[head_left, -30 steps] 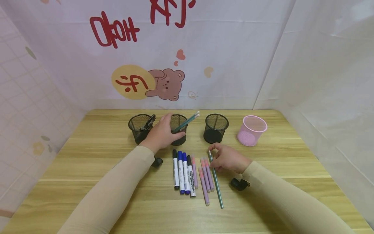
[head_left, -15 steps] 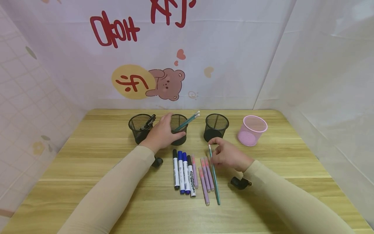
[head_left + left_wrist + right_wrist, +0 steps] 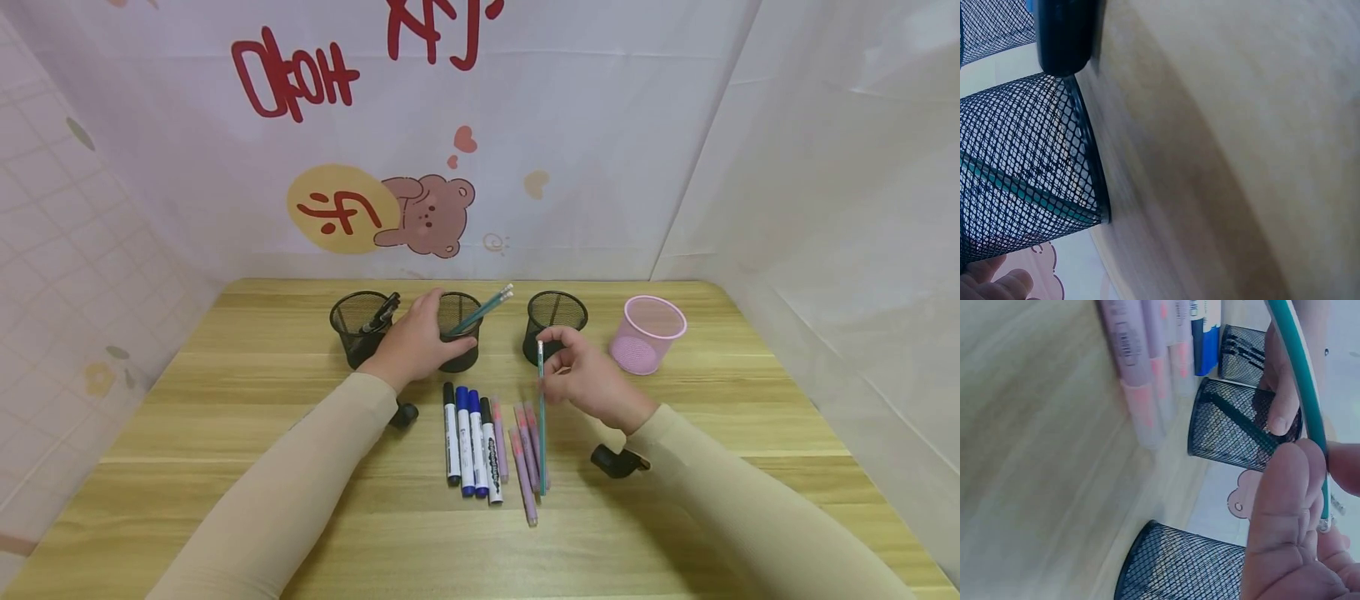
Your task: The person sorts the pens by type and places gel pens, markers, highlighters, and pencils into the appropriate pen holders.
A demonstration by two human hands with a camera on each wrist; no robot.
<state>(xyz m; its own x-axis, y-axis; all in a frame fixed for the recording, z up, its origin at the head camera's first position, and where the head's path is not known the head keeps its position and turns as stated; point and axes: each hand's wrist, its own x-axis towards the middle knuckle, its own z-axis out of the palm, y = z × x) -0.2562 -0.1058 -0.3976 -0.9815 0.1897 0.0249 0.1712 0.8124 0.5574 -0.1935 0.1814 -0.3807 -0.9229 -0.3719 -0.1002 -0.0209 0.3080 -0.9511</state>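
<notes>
Our right hand [image 3: 592, 383] is pinching the green pencil [image 3: 541, 417] near its top, tip hanging just over the purple pens [image 3: 525, 450] below it, while our left hand [image 3: 416, 342] is wrapped around the middle mesh cup [image 3: 459, 333] that has pencils in it. Best bet: keep that cup steady and the pencil fairly upright so it clears the rim.

1. A wooden desk [image 3: 225, 392] is carrying everything.
2. Three black mesh cups [image 3: 356, 327] and a pink mesh cup [image 3: 645, 333] are standing in a row near the far edge.
3. Markers [image 3: 468, 442] and purple pens [image 3: 525, 450] are lying side by side at the desk's middle, pointing toward the near edge.
</notes>
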